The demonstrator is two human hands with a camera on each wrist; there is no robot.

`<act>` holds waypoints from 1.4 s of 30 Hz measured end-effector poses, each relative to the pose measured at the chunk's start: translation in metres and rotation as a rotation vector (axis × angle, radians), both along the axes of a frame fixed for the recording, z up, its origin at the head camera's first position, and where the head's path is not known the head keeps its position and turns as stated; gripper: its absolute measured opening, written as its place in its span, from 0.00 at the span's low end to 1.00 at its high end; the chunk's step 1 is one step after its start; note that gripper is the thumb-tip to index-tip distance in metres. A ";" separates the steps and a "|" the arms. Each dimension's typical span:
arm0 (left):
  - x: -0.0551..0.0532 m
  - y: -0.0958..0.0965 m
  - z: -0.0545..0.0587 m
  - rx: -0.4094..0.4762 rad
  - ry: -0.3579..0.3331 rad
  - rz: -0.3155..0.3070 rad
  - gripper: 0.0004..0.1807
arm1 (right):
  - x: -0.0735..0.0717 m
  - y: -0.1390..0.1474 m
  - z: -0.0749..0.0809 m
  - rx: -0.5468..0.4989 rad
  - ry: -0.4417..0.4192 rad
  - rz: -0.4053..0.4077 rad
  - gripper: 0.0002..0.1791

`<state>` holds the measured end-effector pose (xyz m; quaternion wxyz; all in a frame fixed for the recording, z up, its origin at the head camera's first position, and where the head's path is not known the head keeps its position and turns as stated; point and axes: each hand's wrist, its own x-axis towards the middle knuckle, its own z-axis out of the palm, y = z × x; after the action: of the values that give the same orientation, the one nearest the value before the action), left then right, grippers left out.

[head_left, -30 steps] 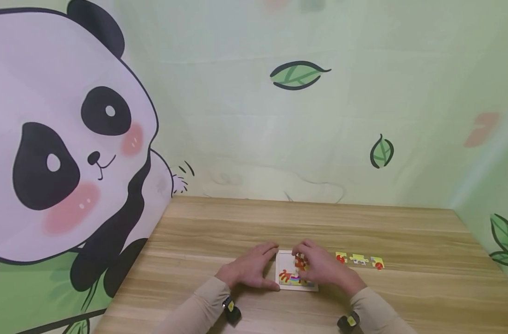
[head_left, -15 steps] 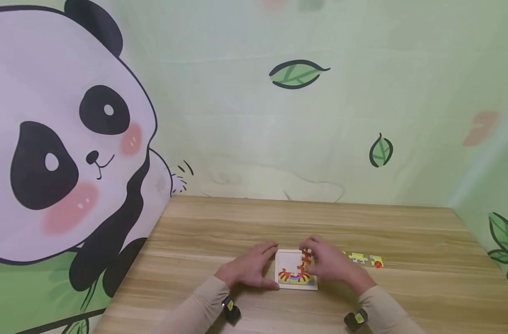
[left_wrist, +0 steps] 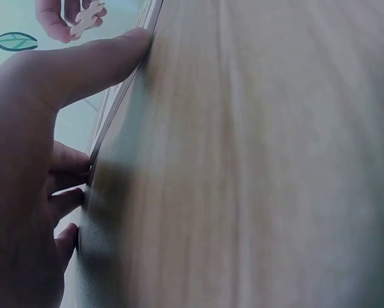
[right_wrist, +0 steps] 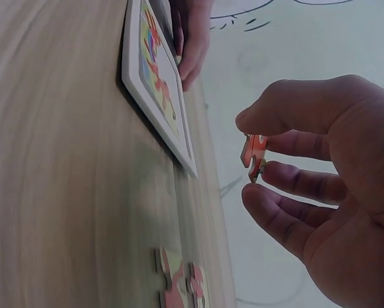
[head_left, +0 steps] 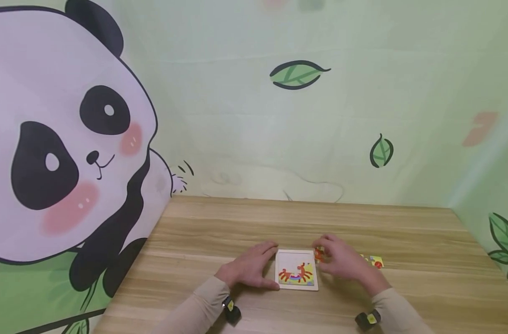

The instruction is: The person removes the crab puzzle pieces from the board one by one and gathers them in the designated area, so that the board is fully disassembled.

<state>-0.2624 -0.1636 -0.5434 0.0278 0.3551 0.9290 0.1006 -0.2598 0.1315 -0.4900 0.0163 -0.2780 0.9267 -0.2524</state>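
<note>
Head view: pinching an orange-red puzzle piece in the right grip, just right of the tray; touching its left side with the relaxed left grip. Probably setting the piece aside; next, seemingly needing to lower it flat onto the desk, near the loose pieces.

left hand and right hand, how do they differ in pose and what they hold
The left hand rests against the puzzle frame; the right hand hangs above the table, apart from that frame. The right hand pinches a red puzzle piece; the left hand holds no piece. Both are bare, with beige sleeves.
</note>
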 end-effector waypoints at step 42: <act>0.002 0.001 0.002 0.003 -0.045 0.023 0.60 | 0.013 0.065 -0.014 0.016 0.092 -0.036 0.22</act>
<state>-0.2605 -0.1623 -0.5412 0.0469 0.3422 0.9319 0.1103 -0.2471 0.1965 -0.5037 -0.0287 -0.2727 0.9332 -0.2322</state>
